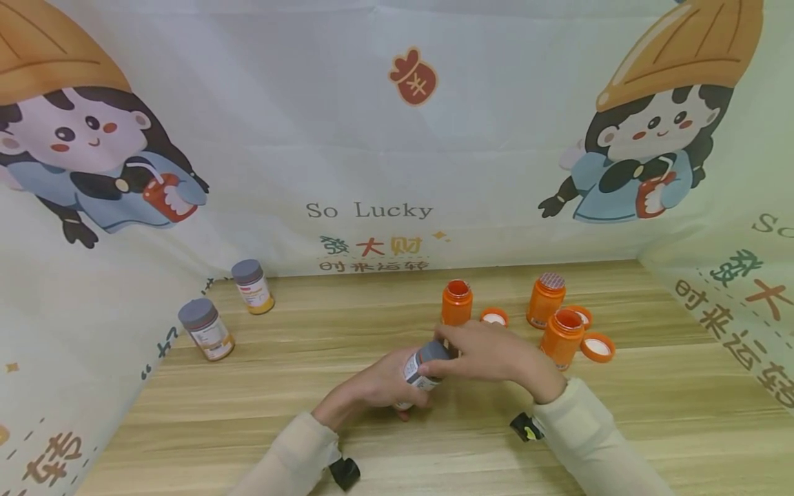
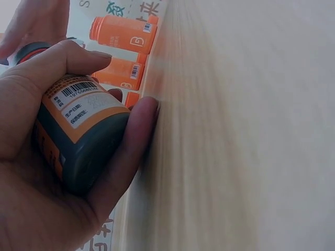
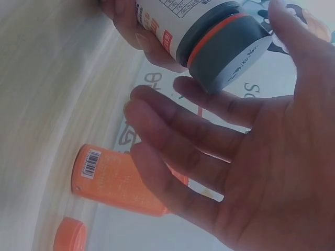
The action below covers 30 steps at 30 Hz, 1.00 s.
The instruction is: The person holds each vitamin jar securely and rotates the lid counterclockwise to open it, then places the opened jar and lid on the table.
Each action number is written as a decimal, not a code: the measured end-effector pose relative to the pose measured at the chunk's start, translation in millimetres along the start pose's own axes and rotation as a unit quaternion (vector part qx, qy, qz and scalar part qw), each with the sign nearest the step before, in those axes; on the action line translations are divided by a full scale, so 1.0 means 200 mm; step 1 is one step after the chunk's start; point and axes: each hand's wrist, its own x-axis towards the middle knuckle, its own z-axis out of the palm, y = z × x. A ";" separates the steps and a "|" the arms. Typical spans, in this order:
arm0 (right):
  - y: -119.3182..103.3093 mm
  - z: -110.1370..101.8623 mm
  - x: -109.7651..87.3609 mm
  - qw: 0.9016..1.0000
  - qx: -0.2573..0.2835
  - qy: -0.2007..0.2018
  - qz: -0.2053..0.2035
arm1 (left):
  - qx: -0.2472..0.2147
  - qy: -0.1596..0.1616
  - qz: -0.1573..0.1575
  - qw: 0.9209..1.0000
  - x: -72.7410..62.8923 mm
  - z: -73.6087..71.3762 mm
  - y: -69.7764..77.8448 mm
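In the head view, a bottle with a white label (image 1: 412,370) and a grey cap (image 1: 434,351) is tilted above the table. My left hand (image 1: 391,379) grips its body, with the fingers wrapped round it. The left wrist view shows the bottle's dark base and barcode label (image 2: 84,102) within that grip. My right hand (image 1: 484,350) has its thumb and index finger at opposite sides of the cap; the other fingers (image 3: 183,151) extend past it in the right wrist view. A thin orange band (image 3: 212,36) shows at the cap's lower edge.
Two grey-capped bottles (image 1: 207,329) (image 1: 252,286) stand at the left. On the right are three orange bottles (image 1: 456,306) (image 1: 546,301) (image 1: 560,341), two with open mouths and one with a patterned seal. Orange caps (image 1: 598,348) (image 1: 494,314) lie beside them on the wooden table (image 1: 298,310).
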 end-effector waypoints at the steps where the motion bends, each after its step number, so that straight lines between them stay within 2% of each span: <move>1: 0.00 0.00 0.00 1.000 -0.001 -0.001 0.003 | 0.001 0.000 -0.002 1.000 0.00 0.00 0.00; 12: 0.01 0.00 0.00 1.000 0.000 0.003 -0.027 | 0.002 0.000 0.006 1.000 0.01 0.00 0.00; 22: 0.00 0.00 0.00 1.000 0.011 -0.006 0.001 | -0.002 0.003 -0.001 1.000 0.01 0.00 -0.01; 30: 0.00 0.01 0.00 1.000 -0.002 -0.004 -0.002 | 0.000 0.005 -0.002 1.000 0.00 0.00 -0.01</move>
